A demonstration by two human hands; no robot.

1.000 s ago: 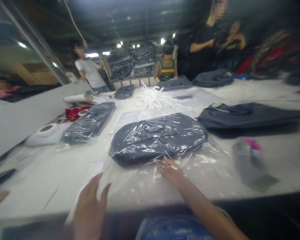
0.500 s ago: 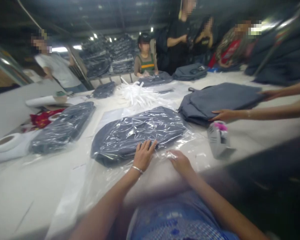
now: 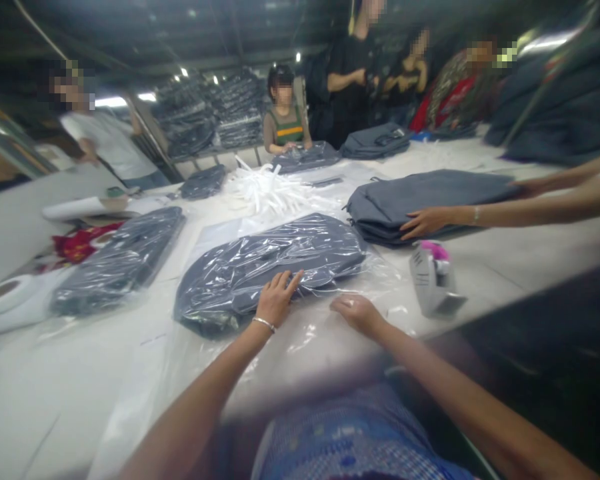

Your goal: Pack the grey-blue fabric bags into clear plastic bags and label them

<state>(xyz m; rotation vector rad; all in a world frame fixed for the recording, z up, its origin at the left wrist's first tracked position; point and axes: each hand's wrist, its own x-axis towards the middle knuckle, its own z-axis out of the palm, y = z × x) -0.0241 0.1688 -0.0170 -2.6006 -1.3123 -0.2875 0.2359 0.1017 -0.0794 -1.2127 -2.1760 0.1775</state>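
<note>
A dark grey backpack sealed in a clear plastic bag point(image 3: 275, 263) lies on the white table point(image 3: 55, 393) in front of me. My left hand point(image 3: 275, 300), with a thin bracelet at the wrist, rests flat on the bag's near edge, fingers stretched out. My right hand point(image 3: 355, 312) lies on the loose plastic flap just right of it, fingers curled down onto the film; whether it pinches the film I cannot make out.
Another bagged backpack point(image 3: 120, 260) and a white roll point(image 3: 5, 300) lie at left. A tape dispenser point(image 3: 433, 280) stands at right. A co-worker's hand point(image 3: 423, 222) touches an unbagged grey backpack point(image 3: 420, 200). White strips point(image 3: 275, 190) lie mid-table. Several people stand at the far side.
My left hand came from the table's near edge onto the bagged backpack. A co-worker's arms reached in from the right to the unbagged backpack. The view swung to the right.
</note>
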